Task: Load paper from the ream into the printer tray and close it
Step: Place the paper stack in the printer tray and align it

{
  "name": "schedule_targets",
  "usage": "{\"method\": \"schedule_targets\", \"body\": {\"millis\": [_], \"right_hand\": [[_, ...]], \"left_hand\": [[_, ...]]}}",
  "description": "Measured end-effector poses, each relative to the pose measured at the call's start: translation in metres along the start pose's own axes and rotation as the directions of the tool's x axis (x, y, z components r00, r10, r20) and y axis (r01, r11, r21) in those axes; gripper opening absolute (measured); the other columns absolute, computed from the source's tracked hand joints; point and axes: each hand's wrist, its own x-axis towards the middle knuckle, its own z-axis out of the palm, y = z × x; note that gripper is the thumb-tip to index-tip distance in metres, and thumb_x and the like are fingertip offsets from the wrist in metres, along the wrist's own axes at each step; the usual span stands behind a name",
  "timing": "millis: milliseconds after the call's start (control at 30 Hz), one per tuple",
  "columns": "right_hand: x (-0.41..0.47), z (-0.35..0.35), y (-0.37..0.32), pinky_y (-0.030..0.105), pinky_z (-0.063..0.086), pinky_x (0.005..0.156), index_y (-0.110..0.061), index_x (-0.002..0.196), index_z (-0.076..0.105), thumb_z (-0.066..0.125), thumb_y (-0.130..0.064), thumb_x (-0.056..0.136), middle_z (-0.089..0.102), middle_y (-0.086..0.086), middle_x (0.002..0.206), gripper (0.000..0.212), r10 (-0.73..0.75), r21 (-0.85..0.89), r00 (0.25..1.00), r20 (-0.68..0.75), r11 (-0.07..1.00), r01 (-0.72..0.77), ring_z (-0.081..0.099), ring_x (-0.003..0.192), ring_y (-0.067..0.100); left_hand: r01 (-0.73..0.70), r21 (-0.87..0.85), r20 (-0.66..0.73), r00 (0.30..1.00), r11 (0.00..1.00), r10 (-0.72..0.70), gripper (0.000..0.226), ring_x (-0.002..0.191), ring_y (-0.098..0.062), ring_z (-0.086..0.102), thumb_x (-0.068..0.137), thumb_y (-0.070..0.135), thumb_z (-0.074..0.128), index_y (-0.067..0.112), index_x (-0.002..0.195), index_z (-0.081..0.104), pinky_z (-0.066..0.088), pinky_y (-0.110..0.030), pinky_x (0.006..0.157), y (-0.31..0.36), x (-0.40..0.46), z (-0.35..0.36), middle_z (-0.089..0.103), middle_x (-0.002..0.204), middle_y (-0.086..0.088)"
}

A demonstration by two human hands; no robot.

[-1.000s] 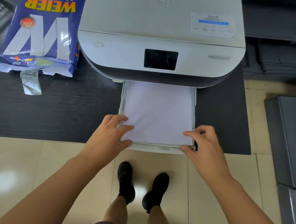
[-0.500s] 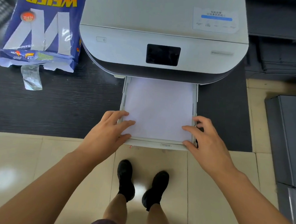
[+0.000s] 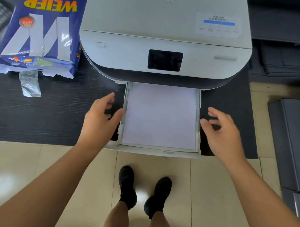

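paper [image 3: 160, 115] — flat in the pulled-out tray [image 3: 152, 151], between both sets of fingers | left hand [image 3: 99, 120] spread loose, thumb at tray's left wall | right hand [image 3: 221, 133] spread, holding nothing — beside right wall | ream [image 3: 40, 29] far left of fingers

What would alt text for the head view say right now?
A white printer's paper tray sits pulled out and filled with white paper, with the left hand and right hand open at either side of it, holding nothing. A torn-open blue ream lies on the dark table to the left.
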Motion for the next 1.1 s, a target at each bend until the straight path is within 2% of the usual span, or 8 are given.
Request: {"method": "schedule_targets", "body": {"millis": [67,133,233,367,533,733,900,1100], "right_hand": [[0.012,0.004,-0.002,0.016,0.039,0.080,-0.023,0.138,0.055,0.058,-0.030,0.095,0.057,-0.006,0.129,0.043,0.041,-0.022,0.999,0.024,0.999,-0.040,0.057,0.106,0.008],[0.019,0.010,-0.005,0.023,0.039,0.084,-0.021,0.137,0.056,0.056,-0.029,0.096,0.058,-0.002,0.128,0.041,0.066,-0.053,0.997,0.039,0.997,-0.064,0.057,0.103,0.010],[0.022,0.017,-0.006,0.027,0.039,0.082,-0.020,0.132,0.060,0.057,-0.026,0.096,0.061,-0.001,0.122,0.036,0.082,-0.069,0.996,0.029,0.994,-0.080,0.056,0.097,0.012],[0.019,0.019,-0.003,0.027,0.043,0.082,-0.020,0.125,0.064,0.060,-0.023,0.095,0.065,-0.002,0.113,0.031,0.104,0.012,0.994,0.013,0.994,-0.104,0.059,0.095,0.013],[0.015,0.020,-0.004,0.035,0.052,0.087,-0.023,0.118,0.068,0.062,-0.019,0.093,0.066,-0.004,0.106,0.026,0.088,0.046,0.996,-0.009,0.995,-0.087,0.062,0.091,0.013],[0.008,0.026,-0.002,0.018,0.040,0.078,-0.018,0.130,0.065,0.060,-0.016,0.095,0.060,0.001,0.118,0.036,0.044,-0.024,0.998,-0.051,0.999,-0.045,0.059,0.092,0.013],[0.008,0.027,0.002,0.003,0.036,0.071,-0.020,0.131,0.065,0.059,-0.014,0.095,0.061,0.001,0.116,0.037,0.034,-0.026,0.998,-0.058,0.999,-0.036,0.059,0.087,0.010],[0.010,0.024,0.001,0.006,0.038,0.070,-0.023,0.129,0.065,0.059,-0.017,0.095,0.061,-0.005,0.116,0.035,0.037,-0.019,0.998,-0.044,0.999,-0.037,0.060,0.088,0.008]], "left_hand": [[0.075,0.002,0.007,0.997,0.997,-0.075,0.051,0.094,-0.003,0.062,0.094,0.031,0.065,0.023,0.143,0.052,0.041,-0.007,0.075,0.005,0.012,0.004,0.066,0.118,0.007],[0.077,0.039,0.030,0.997,0.996,-0.078,0.040,0.084,0.002,0.061,0.094,0.030,0.064,0.022,0.133,0.062,0.044,-0.005,0.063,0.008,0.018,0.009,0.069,0.104,0.009],[0.079,0.046,0.006,0.997,0.996,-0.079,0.026,0.076,0.003,0.062,0.094,0.029,0.065,0.022,0.118,0.072,0.044,-0.001,0.058,0.008,0.020,0.012,0.069,0.088,0.014],[0.136,-0.011,-0.020,0.991,0.991,-0.136,0.019,0.076,-0.002,0.066,0.090,0.029,0.070,0.021,0.106,0.076,0.046,-0.008,0.060,0.003,0.016,0.012,0.073,0.084,0.011],[0.149,-0.045,-0.031,0.988,0.988,-0.151,0.020,0.077,-0.004,0.068,0.089,0.028,0.073,0.022,0.107,0.078,0.048,-0.003,0.060,0.002,0.013,0.014,0.074,0.084,0.009],[0.053,-0.045,-0.075,0.996,0.998,-0.057,0.025,0.082,-0.006,0.069,0.091,0.027,0.072,0.021,0.114,0.077,0.055,-0.014,0.076,-0.001,0.005,0.018,0.073,0.094,0.005],[0.016,-0.047,-0.081,0.997,0.999,-0.020,0.023,0.080,-0.006,0.067,0.091,0.024,0.071,0.018,0.113,0.077,0.049,-0.005,0.068,-0.003,0.005,0.019,0.071,0.095,0.004],[0.035,-0.058,-0.079,0.996,0.998,-0.040,0.022,0.080,-0.004,0.068,0.091,0.025,0.071,0.023,0.112,0.077,0.049,-0.003,0.067,-0.004,0.007,0.017,0.074,0.092,0.009]]}}
